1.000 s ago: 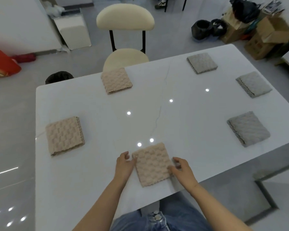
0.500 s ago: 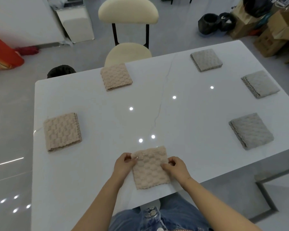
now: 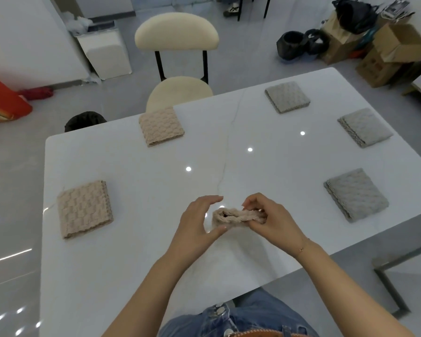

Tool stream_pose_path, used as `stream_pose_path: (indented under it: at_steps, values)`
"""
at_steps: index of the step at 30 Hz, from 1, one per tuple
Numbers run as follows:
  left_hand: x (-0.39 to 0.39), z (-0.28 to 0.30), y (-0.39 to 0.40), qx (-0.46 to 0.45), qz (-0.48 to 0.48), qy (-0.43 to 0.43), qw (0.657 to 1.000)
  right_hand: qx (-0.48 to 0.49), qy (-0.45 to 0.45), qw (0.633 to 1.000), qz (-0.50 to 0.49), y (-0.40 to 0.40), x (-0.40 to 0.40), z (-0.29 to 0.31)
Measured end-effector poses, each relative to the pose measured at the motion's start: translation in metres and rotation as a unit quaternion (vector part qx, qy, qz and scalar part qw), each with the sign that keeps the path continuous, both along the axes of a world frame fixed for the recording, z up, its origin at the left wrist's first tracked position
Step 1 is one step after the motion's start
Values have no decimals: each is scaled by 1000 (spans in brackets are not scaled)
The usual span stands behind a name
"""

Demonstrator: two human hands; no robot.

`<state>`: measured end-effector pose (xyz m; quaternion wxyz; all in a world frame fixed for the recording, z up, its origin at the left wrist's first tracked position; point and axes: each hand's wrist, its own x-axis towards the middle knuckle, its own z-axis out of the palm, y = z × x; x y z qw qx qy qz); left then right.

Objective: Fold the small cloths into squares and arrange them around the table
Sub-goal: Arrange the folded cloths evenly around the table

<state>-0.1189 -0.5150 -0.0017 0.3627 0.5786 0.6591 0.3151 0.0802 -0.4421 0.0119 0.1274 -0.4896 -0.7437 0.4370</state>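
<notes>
— Pinching the beige cloth (image 3: pixel 238 216) in the right hand (image 3: pixel 272 218), fingers (image 3: pixel 253 203) curled over its far edge, thumb tucked under; cloth bunched and lifted off the white counter (image 3: pixel 136 276).

— And the left hand (image 3: pixel 196 221)?

— Spread loose just left of the cloth, fingers straight, thumb tip touching its near corner, gripping nothing.

— Anything else beyond the fingers?

— Folded beige square (image 3: pixel 84 209) well left of the fingers, flat on the counter. Second beige square (image 3: pixel 161 126) far ahead, at the counter's far edge by the cream chair (image 3: pixel 178 59). Three grey squares to the right: near one (image 3: pixel 356 194), middle one (image 3: pixel 365 127), far one (image 3: pixel 287 96), all flat and well apart.
</notes>
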Motion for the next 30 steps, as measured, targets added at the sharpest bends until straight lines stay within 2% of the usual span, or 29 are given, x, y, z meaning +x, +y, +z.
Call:
stream_pose_path:
  at_steps: [2, 4, 7, 11, 13, 15, 16, 18, 20, 21, 23, 26, 28, 30]
  values:
    - [7, 7, 11, 11, -55, 57, 997, -1, 7, 1000, 8, 0, 0, 8]
    - [10, 10, 18, -3, -72, 39, 997, 5, 7, 1000, 21, 0, 1, 13]
    - [11, 11, 18, -59, -36, -65, 996, -15, 35, 999, 13, 3, 9, 19]
    - [9, 12, 14, -115, 18, -200, 973, -38, 95, 992, -76, 8, 34, 11]
    - [10, 13, 11, -130, 44, -276, 951, -105, 136, 977, -126, 6, 43, -1]
    - [12, 12, 8, -143, 71, -377, 913, -244, 217, 926, -189, 1, 42, -15]
    - [15, 11, 8, -149, 86, -427, 888, -327, 266, 882, -211, -3, 40, -25]
    - [19, 9, 7, -157, 119, -508, 839, -459, 365, 787, -192, -15, 28, -35]
    - [23, 7, 6, -167, 152, -560, 797, -522, 427, 716, -181, -23, 11, -38]
    - [24, 5, 4, -173, 163, -570, 787, -528, 436, 701, -198, -24, 6, -41]
    - [22, 1, -3, -188, 170, -554, 793, -492, 441, 712, -239, -20, 1, -46]
    - [11, -6, -15, -226, 138, -520, 812, -410, 387, 776, -284, -11, 2, -46]
    - [2, -10, -22, -262, 82, -519, 809, -378, 331, 822, -268, -9, 4, -44]
    - [-3, -15, -25, -286, 48, -499, 816, -365, 299, 851, -228, -9, 1, -41]
